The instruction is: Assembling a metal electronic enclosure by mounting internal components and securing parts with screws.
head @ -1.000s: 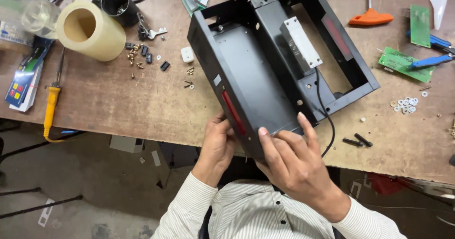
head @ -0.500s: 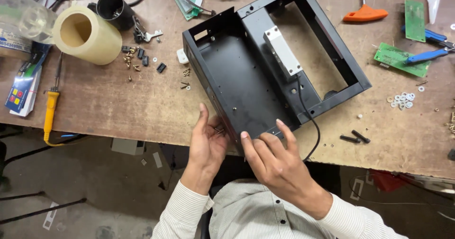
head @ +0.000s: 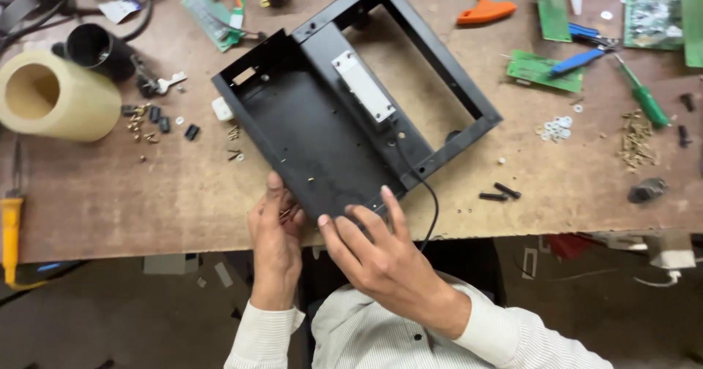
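The black metal chassis (head: pixel 322 131) lay flat on the wooden bench (head: pixel 110 186), its near corner at the bench's near edge. The left hand (head: pixel 276 230) touched that corner from the left, fingers pressed together, seemingly pinching small screws against it. The right hand (head: pixel 373 244) rested on the same edge, fingers spread. A roll of tape (head: pixel 51 98) sat far left.

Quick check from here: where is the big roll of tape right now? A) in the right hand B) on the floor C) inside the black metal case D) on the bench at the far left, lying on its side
D: the roll of tape lies on its side at the bench's far left, well apart from the black metal case and both hands.
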